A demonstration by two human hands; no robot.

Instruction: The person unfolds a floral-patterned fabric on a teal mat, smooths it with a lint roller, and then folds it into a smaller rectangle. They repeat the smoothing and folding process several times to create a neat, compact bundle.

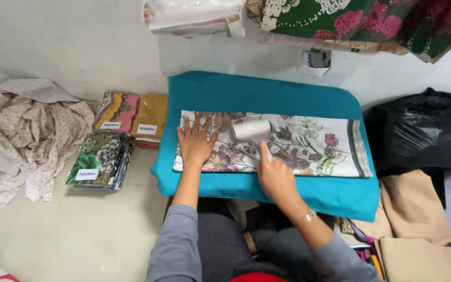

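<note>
A: Padded board cover (pixel 267 91): solid teal cloth. Folded scarf (pixel 314 146) on it: white ground, purple, pink and olive flowers, dark stripe with a patterned band at one end.

B: Handheld iron (pixel 251 129): pale silver-white. Sleeves (pixel 176 245): plain grey.

A: Packaged scarves: one green with white blooms (pixel 97 159), one mustard and pink (pixel 131 112). Crumpled cloth (pixel 27 136): cream, small reddish dots. Plastic bag (pixel 424 130): glossy black.

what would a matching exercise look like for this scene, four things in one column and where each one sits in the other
Things:
1. left hand
2. white handheld device
3. black plastic bag
4. packaged scarves

Places:
A. far right, on the floor
B. in the right hand's grip
C. left of the teal pad
D. flat on the floral cloth

Pairs: 1-D, 2-B, 3-A, 4-C
</note>
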